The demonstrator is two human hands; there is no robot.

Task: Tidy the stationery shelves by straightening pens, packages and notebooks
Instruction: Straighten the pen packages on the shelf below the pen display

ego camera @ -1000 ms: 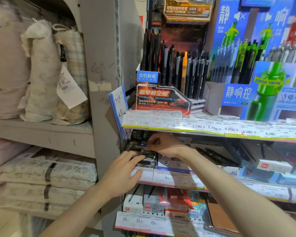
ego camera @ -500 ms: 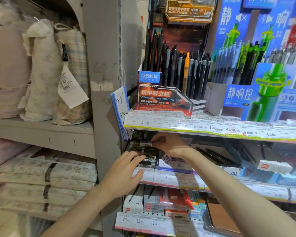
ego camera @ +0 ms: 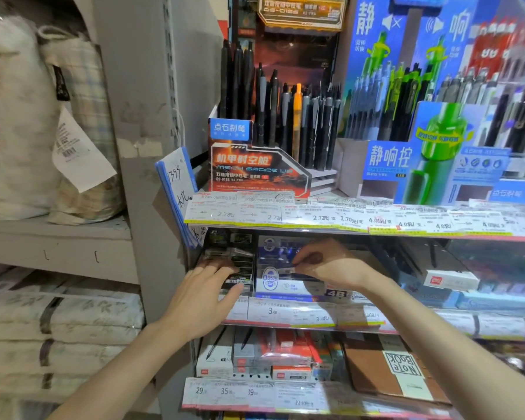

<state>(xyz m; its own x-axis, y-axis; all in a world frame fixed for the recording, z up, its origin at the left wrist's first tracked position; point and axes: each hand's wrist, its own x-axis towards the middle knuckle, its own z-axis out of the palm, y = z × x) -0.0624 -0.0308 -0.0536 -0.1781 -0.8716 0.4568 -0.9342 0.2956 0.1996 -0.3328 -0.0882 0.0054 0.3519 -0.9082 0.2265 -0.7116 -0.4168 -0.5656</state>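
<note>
Two hands are working inside the middle shelf (ego camera: 285,324), the one whose price strip reads 3.00, and everything here is easiest placed against that shelf. The left hand (ego camera: 203,298) lies at its left end with fingers stretched out nearly straight, the tips resting on the stack of dark packages (ego camera: 237,265) there; it grips nothing, and I judge it is pressing the stack flat and square so it cannot slide while the other hand works. The right hand (ego camera: 328,265) is just right of that, over the blue and white box (ego camera: 282,283) sitting at the shelf's front edge, with thumb and fingertips pinched on a small pale strip, seemingly a label or the edge of a slim pack, though blur keeps me from telling which. Pinching it that way looks meant to nudge the piece into line with its neighbours. Further right along the same shelf lie loose dark pens (ego camera: 406,262) and a white box with a red mark (ego camera: 450,280), not yet touched. Above the shelf, upright black pens (ego camera: 285,116) stand in an orange-fronted display (ego camera: 255,174), already fairly orderly. Below it are boxed goods and a brown notebook (ego camera: 391,368) lying flat, turned upside down to my view. The straightening seems well short of finished, with only the left end in hand.
</note>
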